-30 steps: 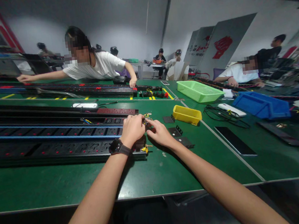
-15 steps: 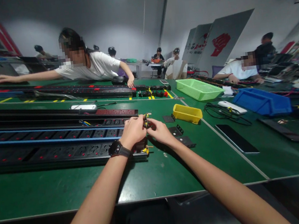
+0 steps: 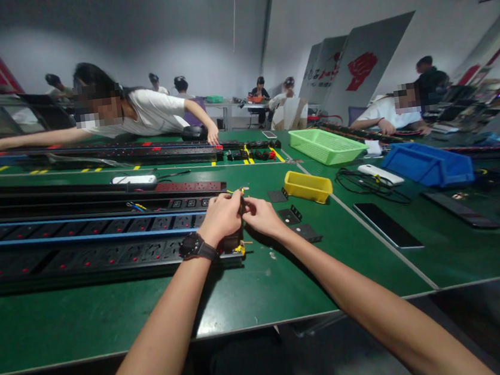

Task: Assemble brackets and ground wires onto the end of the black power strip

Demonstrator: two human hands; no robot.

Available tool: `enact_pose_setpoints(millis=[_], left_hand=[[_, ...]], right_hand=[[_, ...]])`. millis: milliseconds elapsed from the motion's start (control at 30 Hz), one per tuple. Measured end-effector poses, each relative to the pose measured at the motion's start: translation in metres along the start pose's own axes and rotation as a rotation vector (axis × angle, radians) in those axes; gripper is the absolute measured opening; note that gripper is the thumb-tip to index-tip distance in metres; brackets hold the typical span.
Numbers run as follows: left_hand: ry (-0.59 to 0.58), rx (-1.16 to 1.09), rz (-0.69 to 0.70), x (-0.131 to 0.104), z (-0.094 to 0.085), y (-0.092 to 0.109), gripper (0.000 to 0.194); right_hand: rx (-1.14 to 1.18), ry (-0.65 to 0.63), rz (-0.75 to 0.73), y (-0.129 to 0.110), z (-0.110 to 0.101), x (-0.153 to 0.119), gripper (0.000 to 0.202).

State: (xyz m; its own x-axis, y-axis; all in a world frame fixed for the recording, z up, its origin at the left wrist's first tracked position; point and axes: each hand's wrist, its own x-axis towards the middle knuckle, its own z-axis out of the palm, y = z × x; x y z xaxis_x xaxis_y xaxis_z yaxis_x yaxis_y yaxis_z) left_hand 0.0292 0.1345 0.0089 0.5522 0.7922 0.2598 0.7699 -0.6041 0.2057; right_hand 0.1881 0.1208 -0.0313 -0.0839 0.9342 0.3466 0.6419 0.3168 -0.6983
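Note:
Long black power strips lie side by side on the green table, their right ends by my hands. The nearest power strip (image 3: pixel 117 255) has a row of sockets with red dots; behind it runs a blue-edged power strip (image 3: pixel 134 226). My left hand (image 3: pixel 223 219), a black watch on its wrist, rests over the strip ends with its fingers closed at a small dark part (image 3: pixel 242 205). My right hand (image 3: pixel 263 216) pinches the same part from the right. Fingers hide most of it. Yellow wire ends (image 3: pixel 240 249) stick out of the nearest strip, below my left hand.
Black metal brackets (image 3: pixel 290 215) lie right of my hands, with a yellow bin (image 3: pixel 308 187) behind. Farther off are a green basket (image 3: pixel 329 145), a blue bin (image 3: pixel 428 164), a cable (image 3: pixel 370 189) and a phone (image 3: pixel 387 225). Across the table, a co-worker (image 3: pixel 146 112) leans over other strips.
The view has shifted slightly. The small part between my fingers has turned, and its yellow bits no longer show. The co-worker opposite has reached farther left.

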Motion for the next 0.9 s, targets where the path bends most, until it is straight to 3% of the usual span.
enact_pose_setpoints(millis=[200,300,633,900], left_hand=[[0.04,-0.037,-0.062,0.001,-0.004,-0.001,0.047],[0.053,-0.042,-0.076,0.0,-0.004,-0.001,0.045],[0.017,-0.061,-0.054,0.002,-0.006,-0.001,0.048],[-0.035,-0.062,-0.047,0.005,-0.006,-0.002,0.05]], right_hand=[[0.011,-0.037,-0.084,0.001,-0.001,0.001,0.05],[0.044,-0.044,-0.057,0.001,-0.001,0.001,0.051],[0.023,-0.023,0.006,-0.002,0.001,0.001,0.032],[0.155,-0.104,0.018,0.015,-0.001,0.005,0.054]])
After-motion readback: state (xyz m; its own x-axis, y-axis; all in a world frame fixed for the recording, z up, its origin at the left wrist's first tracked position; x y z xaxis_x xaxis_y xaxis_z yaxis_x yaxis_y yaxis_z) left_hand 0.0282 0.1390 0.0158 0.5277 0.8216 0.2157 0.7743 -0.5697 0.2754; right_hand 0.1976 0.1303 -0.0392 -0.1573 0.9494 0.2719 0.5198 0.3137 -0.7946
